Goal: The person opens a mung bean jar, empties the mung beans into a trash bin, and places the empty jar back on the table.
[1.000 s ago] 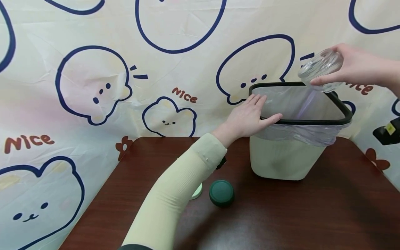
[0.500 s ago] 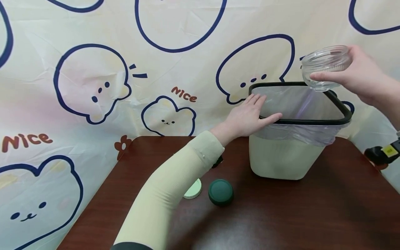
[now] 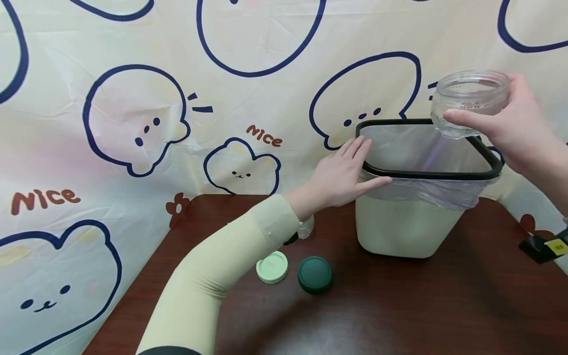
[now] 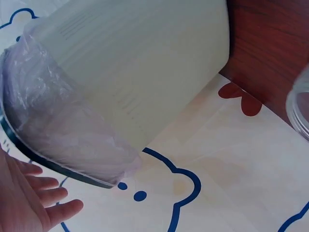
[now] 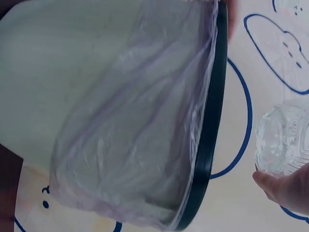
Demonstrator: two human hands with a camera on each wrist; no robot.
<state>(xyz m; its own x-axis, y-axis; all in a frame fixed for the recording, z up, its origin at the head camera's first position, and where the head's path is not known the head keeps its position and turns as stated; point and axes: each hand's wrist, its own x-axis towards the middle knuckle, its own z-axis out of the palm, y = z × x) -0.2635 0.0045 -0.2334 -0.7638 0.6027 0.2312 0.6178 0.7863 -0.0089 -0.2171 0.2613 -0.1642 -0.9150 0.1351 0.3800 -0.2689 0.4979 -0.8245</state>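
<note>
My right hand (image 3: 525, 125) grips a clear glass jar (image 3: 470, 101), which has no lid and stands upright in the air above the right rim of the bin. Its ribbed glass also shows in the right wrist view, where the jar (image 5: 282, 137) is cut off by the frame's edge. The pale green bin (image 3: 408, 224) has a black rim and a thin, light purple liner bag (image 3: 443, 192) folded over it. Beside the bin's left rim is my left hand (image 3: 339, 177), its fingers straight and spread, holding nothing; whether a fingertip touches the rim is unclear.
A light green lid (image 3: 272, 267) and a dark green lid (image 3: 315, 274) lie on the dark brown table (image 3: 390, 315). Partly hidden behind my left wrist stands another clear glass jar (image 3: 306, 228). A patterned cloth (image 3: 146, 207) hangs behind the table.
The jar has gone from tilted over the bin to upright, turning with my right hand and shifting slightly right. My left hand has slid a little left, off the bin's rim edge.
</note>
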